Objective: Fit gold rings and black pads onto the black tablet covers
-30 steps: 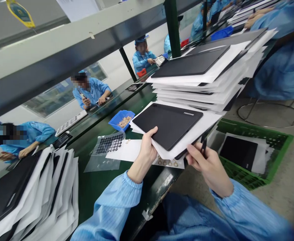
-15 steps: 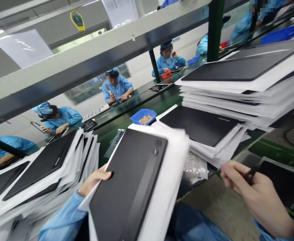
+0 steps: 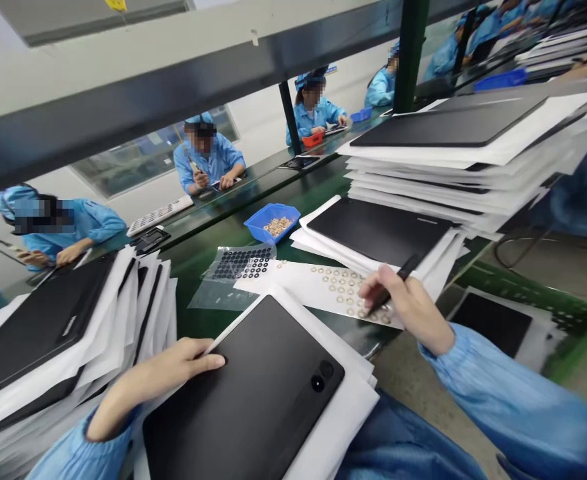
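A black tablet back cover (image 3: 246, 400) with two camera holes lies on white sheets in front of me, near the bench edge. My left hand (image 3: 173, 370) grips its left edge, thumb on top. My right hand (image 3: 406, 303) is closed on black tweezers (image 3: 393, 283), whose tip touches a white sheet of small ring stickers (image 3: 323, 287) lying on the green bench.
A tall pile of covers between white sheets (image 3: 453, 153) stands at the right, a lower one (image 3: 378, 230) beside it, another pile (image 3: 63, 333) at the left. A blue bin of small parts (image 3: 272, 223) and a bag of black rings (image 3: 238, 267) lie behind. Other workers sit across.
My left hand has brought the black cover down flat in front of me. My right hand has moved left with the tweezers onto the ring sticker sheet.
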`<action>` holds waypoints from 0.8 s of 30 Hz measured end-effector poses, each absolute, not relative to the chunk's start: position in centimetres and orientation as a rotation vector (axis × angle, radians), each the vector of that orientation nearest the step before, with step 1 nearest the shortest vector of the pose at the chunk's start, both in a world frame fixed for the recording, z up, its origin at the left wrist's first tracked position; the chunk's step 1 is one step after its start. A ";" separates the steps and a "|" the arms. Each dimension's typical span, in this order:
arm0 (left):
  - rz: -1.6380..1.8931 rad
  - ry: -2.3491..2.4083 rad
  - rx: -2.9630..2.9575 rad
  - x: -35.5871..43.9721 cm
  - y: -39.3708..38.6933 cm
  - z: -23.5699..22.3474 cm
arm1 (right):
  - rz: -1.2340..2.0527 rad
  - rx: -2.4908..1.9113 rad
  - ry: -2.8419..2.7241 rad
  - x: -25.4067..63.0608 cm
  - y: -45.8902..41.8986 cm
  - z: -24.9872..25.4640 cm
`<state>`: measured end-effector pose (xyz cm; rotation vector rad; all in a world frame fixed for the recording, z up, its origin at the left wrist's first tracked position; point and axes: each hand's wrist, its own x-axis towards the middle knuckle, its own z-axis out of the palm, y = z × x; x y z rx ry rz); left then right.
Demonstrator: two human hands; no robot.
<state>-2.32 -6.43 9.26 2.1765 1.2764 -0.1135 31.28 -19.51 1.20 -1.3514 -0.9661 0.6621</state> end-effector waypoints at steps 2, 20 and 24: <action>-0.143 1.341 2.386 -1.3 -5.9 9.6 | 0.727 -1.406 -0.928 31.3 -18.7 1.5; 0.176 0.271 2.741 8.0 -11.9 2.5 | 0.430 -1.694 -1.123 31.4 -16.3 -0.5; 0.194 0.270 2.740 8.1 -11.9 2.4 | 0.447 -1.681 -1.082 31.5 -16.4 -0.6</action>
